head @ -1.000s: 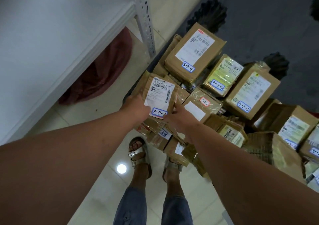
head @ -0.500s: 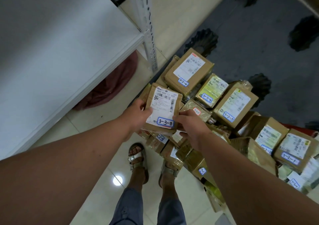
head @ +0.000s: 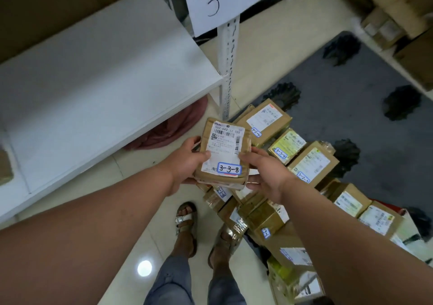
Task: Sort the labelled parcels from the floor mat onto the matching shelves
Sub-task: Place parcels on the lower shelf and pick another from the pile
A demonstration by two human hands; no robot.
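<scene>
Both hands are gripping one brown parcel point(head: 223, 151) marked 3-3-8: the left hand point(head: 185, 161) is curling round its left edge with the thumb on the label, the right hand point(head: 264, 171) is clasping its right side. The parcel is now riding higher than a second ago, clear above the pile of parcels point(head: 311, 164) on the grey mat point(head: 351, 89) (it was level with the heap then). The white shelf point(head: 98, 89) is lying just beside it to the left, and a paper sign point(head: 225, 0) reading "3-" is coming into view on the upright post point(head: 227, 70).

Two hands point(head: 187, 164), one held parcel point(head: 222, 154), one paper sign point(head: 225, 0), two sandals point(head: 185, 220).
</scene>
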